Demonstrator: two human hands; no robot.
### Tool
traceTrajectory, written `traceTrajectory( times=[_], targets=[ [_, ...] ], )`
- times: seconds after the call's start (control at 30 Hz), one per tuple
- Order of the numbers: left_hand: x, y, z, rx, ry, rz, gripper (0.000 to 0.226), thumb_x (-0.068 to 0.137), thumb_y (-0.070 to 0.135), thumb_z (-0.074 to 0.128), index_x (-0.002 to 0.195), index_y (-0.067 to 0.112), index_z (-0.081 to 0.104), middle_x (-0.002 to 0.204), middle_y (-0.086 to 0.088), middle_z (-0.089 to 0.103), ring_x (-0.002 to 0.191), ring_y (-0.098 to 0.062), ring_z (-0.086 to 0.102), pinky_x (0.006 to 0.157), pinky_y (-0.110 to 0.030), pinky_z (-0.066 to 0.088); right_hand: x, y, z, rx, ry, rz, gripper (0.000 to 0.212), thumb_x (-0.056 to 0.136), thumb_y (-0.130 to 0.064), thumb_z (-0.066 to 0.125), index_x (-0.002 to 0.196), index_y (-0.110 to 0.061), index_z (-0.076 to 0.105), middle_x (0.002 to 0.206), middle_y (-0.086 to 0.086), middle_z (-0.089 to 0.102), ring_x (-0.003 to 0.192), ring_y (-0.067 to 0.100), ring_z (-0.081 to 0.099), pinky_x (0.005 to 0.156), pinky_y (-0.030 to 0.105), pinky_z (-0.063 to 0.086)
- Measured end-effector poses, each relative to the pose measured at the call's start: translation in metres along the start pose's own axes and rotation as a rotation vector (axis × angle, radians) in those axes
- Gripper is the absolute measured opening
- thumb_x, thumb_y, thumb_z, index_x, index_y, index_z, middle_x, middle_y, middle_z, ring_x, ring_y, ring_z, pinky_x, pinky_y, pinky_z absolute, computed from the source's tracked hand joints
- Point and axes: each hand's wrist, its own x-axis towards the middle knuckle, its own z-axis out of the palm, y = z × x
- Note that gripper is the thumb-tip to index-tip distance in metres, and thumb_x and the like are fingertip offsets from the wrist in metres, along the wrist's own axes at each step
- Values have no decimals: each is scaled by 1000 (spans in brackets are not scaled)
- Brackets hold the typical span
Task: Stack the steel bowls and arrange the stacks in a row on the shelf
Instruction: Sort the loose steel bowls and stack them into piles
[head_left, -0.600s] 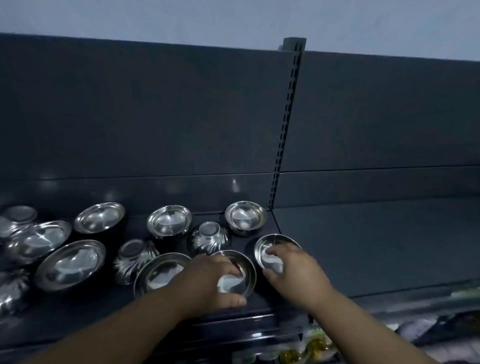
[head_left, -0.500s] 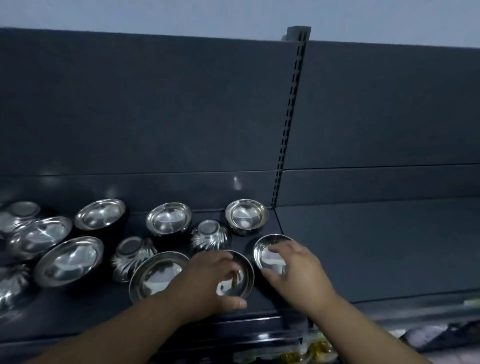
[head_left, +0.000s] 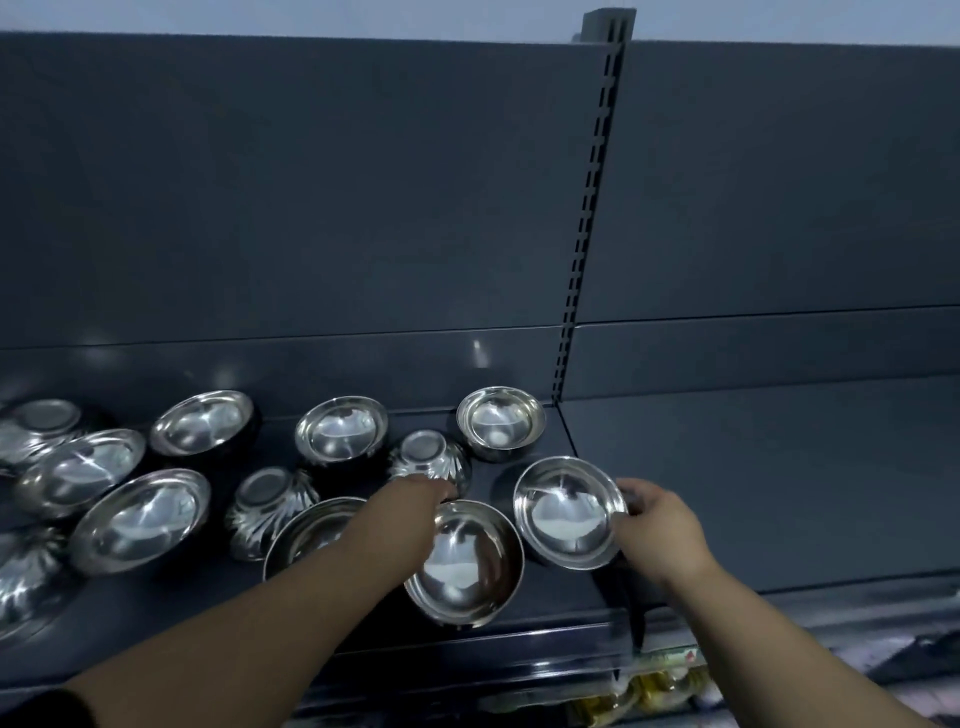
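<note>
My right hand grips a steel bowl by its right rim, fingers curled over the edge, the bowl tilted with its mouth toward me above the dark shelf; my left hand reaches across to the far rim of a second bowl, which sits tilted at the shelf's front edge, but the fingers are bunched and partly hidden, so I cannot tell whether they have closed on anything; just behind that hand stands a fluted bowl turned upside down, touching or nearly touching my knuckles; under my left forearm a wide bowl shows only its left half; a small upright bowl stands at the back near the slotted post, and another upright one sits left of it; a second upturned fluted bowl lies further left, with several more upright bowls scattered beyond it, loose and apart, not stacked; the shelf to the right of the post is bare metal.
</note>
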Motion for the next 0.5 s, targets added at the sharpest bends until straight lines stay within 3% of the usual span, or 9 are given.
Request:
traceTrajectory(
  times=[0.17, 0.27, 0.33, 0.4, 0.5],
  targets=[
    [6, -4, -9, -107, 70, 11, 22, 87, 12, 58, 103, 20, 71, 98, -2, 72, 95, -21, 67, 83, -29, 51, -7, -19, -11, 205, 114, -26, 23, 85, -22, 62, 105, -30, 70, 94, -9, 74, 85, 20, 73, 79, 46, 61],
    [2, 2, -30, -434, 172, -83, 27, 95, 22, 53, 118, 17, 67, 114, 1, 70, 107, -16, 65, 96, -24, 46, -18, -41, -9, 299, 79, -63, 24, 87, -16, 63, 103, -31, 71, 93, -6, 76, 84, 20, 74, 78, 48, 62],
    [-4, 6, -44, -726, 121, -134, 34, 95, 34, 54, 123, 18, 64, 115, 3, 70, 104, -14, 66, 97, -34, 51, -26, -54, -2, 344, 8, -83, 23, 88, -11, 63, 102, -27, 72, 93, -3, 76, 83, 21, 74, 77, 45, 62],
    [-12, 8, -55, -941, 24, -172, 34, 94, 39, 54, 121, 21, 63, 105, 2, 71, 92, -15, 69, 81, -35, 59, -36, -67, 9, 403, -84, -95, 23, 90, -5, 62, 103, -22, 72, 93, 1, 76, 81, 21, 74, 69, 38, 63],
    [-25, 2, -65, -1056, -54, -213, 23, 96, 33, 54, 115, 24, 63, 77, 10, 67, 64, -6, 64, 62, -25, 56, -45, -77, 26, 435, -172, -94, 24, 93, -4, 60, 106, -21, 71, 94, 3, 76, 75, 17, 74, 63, 30, 59]
  ],
)
